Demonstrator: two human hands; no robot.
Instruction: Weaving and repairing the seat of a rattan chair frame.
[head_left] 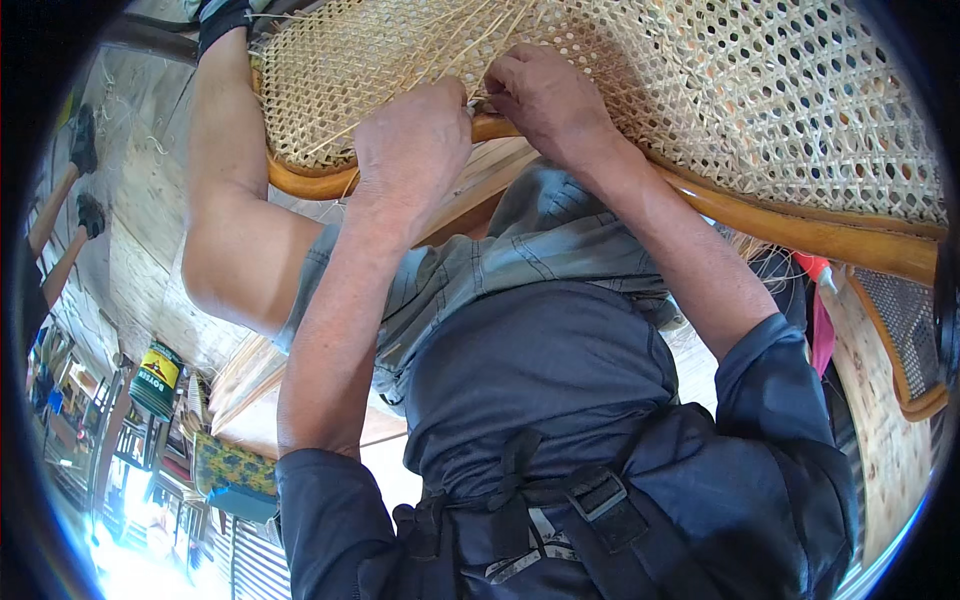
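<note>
A woven cane panel (pixel 790 110) in a curved, honey-brown wooden frame (pixel 310 183) lies across the upper part of the view. My left hand (pixel 415 140) is closed over the frame's near edge, its fingertips mostly hidden behind the hand. Close beside it on the right, my right hand (pixel 550 100) is bent down at the weave with its fingers pinched together, apparently on a thin cane strand. A small pale bit shows between the two hands. Loose cane strands (pixel 440 65) fan out over the panel beyond my hands.
My bare leg (pixel 228 180) is bent at the left of the panel. Another cane-panelled frame (pixel 905 345) stands at the far right, near a red object (pixel 812 266). A green can (pixel 156 380) is on the left by piled items. Another person's feet (pixel 85 215) show at the left rim.
</note>
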